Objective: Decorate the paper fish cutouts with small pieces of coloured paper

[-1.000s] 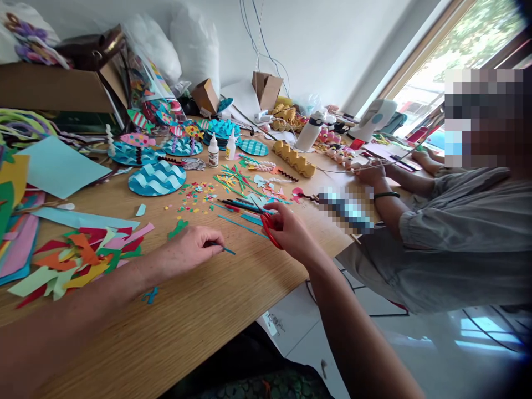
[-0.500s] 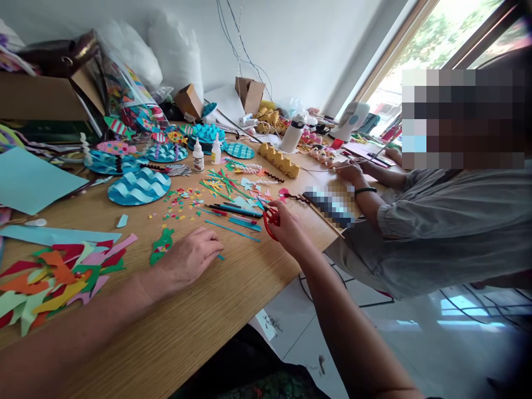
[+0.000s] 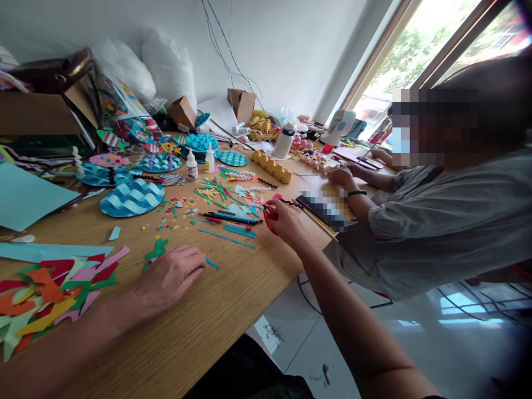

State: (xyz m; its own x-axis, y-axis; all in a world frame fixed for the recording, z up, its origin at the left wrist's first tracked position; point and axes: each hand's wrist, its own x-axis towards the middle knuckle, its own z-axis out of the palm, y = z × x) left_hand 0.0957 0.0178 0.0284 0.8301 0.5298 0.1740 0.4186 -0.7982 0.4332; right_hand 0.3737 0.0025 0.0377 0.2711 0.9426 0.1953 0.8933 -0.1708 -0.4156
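My left hand (image 3: 177, 274) rests palm down on the wooden table, its fingers lying loosely together with nothing seen in them. It partly covers a green paper fish (image 3: 154, 252). Just past its fingertips lies a short blue paper strip (image 3: 211, 263). Farther right, my right hand (image 3: 286, 223) is closed around red-handled scissors (image 3: 271, 221), low over the table by its right edge. The fingers hide most of the scissors. Close to them are several pens (image 3: 235, 217), a blue paper piece (image 3: 240, 231) and a long thin blue strip (image 3: 226, 239).
Paper scraps (image 3: 62, 293) are heaped at the left. Blue wavy paper discs (image 3: 133, 197), two glue bottles (image 3: 192, 166) and a yellow egg-carton strip (image 3: 271, 167) stand farther back. On the right sits another person (image 3: 436, 221), hands on the table, near a stick (image 3: 318, 221).
My left hand has drawn back to the left, covering more of the green fish and uncovering the short blue strip. My right hand still grips the scissors. The view has shifted slightly.
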